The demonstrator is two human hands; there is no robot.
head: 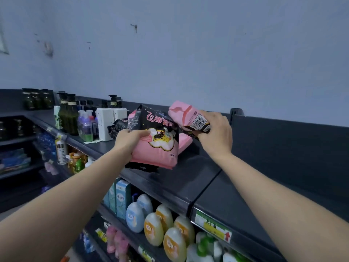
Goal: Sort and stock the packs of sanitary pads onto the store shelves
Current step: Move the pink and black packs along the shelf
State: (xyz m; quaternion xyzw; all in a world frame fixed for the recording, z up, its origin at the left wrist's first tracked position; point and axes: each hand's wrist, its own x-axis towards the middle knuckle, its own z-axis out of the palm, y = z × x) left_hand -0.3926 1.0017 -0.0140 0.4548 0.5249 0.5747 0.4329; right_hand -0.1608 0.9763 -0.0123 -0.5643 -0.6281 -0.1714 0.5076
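Note:
My left hand (130,138) grips a black and pink pad pack (158,146) with a cat picture, held upright over the dark top shelf (198,176). To its right, my right hand (215,133) grips a second pink pack (190,116) with a barcode on its end, tilted and raised above the shelf. Another pink pack (184,141) lies on the shelf behind the first one. More dark packs (118,127) lie further left, partly hidden by the pack in my left hand.
Green and white pump bottles (70,114) and small purple bottles (86,125) stand on the top shelf to the left. Below are rounded lotion bottles (154,227) and teal boxes (122,197). A green price label (213,225) sits on the shelf edge. The shelf surface to the right is bare.

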